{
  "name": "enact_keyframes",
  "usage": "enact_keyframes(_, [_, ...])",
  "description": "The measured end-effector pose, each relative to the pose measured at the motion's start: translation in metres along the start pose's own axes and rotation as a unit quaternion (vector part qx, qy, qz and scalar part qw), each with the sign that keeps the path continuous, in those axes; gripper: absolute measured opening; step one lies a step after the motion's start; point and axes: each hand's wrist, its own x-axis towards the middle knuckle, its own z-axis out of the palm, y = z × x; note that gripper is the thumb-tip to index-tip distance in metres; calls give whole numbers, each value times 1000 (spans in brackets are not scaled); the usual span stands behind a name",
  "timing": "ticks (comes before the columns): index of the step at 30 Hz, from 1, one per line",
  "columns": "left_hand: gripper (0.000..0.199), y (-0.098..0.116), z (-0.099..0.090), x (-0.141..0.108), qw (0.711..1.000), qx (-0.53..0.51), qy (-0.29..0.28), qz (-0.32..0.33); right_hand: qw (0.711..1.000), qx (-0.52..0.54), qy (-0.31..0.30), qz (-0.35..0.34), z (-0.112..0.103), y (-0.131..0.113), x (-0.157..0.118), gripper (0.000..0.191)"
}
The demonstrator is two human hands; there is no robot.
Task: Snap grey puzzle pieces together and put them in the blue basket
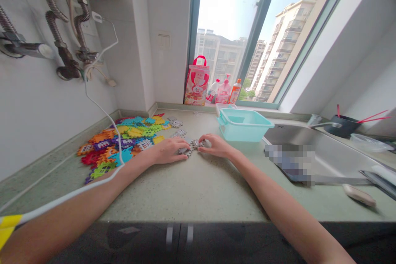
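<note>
Small grey pieces with toothed edges are held low over the counter, in the narrow gap between the two hands. Their left end is gripped by the left hand, its fingers curled over and its thumb set beneath; their right end is pinched between thumb and fingers of the right hand. Whether the pieces are joined cannot fairly be told, as they are small and partly covered by the fingers. More pale pieces are seen lying just beyond the left hand, beside a spread heap of coloured pieces. To the right, past the right hand, a teal tub is set near the sink; its bottom is hidden by the near wall. Behind the sink, red sticks are held in a black pot, their ends projecting above the rim, and a clear tray is placed near it.
</note>
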Motion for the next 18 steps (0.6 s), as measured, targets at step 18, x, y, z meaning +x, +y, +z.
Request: enact_keyframes(18, [70, -3, 4, -3, 988, -97, 15, -123, 997, 12, 72, -40, 0, -31, 2, 27])
